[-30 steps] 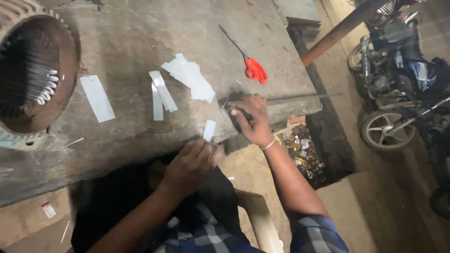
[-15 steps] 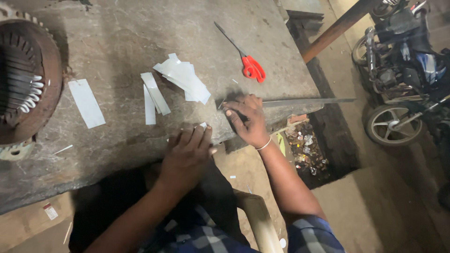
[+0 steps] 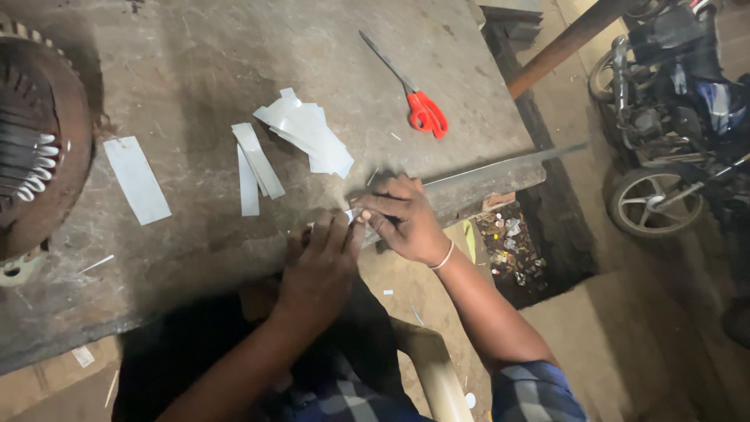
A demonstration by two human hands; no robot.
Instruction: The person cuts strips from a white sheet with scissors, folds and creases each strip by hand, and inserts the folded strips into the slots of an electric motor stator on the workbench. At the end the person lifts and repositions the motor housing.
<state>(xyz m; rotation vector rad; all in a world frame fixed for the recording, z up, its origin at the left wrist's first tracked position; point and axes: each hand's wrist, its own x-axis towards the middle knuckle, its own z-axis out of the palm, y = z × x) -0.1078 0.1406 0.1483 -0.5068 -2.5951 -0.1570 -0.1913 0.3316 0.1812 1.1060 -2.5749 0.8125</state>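
Note:
My left hand (image 3: pixel 319 262) and my right hand (image 3: pixel 400 215) meet at the near edge of a worn grey workbench (image 3: pixel 234 62). Between their fingertips they pinch a small white paper strip (image 3: pixel 353 213), pressed flat against the bench edge. My right hand also rests on a long metal ruler-like bar (image 3: pixel 500 166) lying along the edge. Most of the strip is hidden under my fingers.
Cut white paper strips lie in a pile (image 3: pixel 308 134), with two more strips (image 3: pixel 254 164) and a wider piece (image 3: pixel 137 180) to the left. Red-handled scissors (image 3: pixel 418 105) lie farther back. A motor stator (image 3: pixel 35 148) sits at the left. A motorcycle (image 3: pixel 672 125) stands at the right.
My left hand moved up onto the bench edge and joined my right hand on the small strip. The view shifted slightly.

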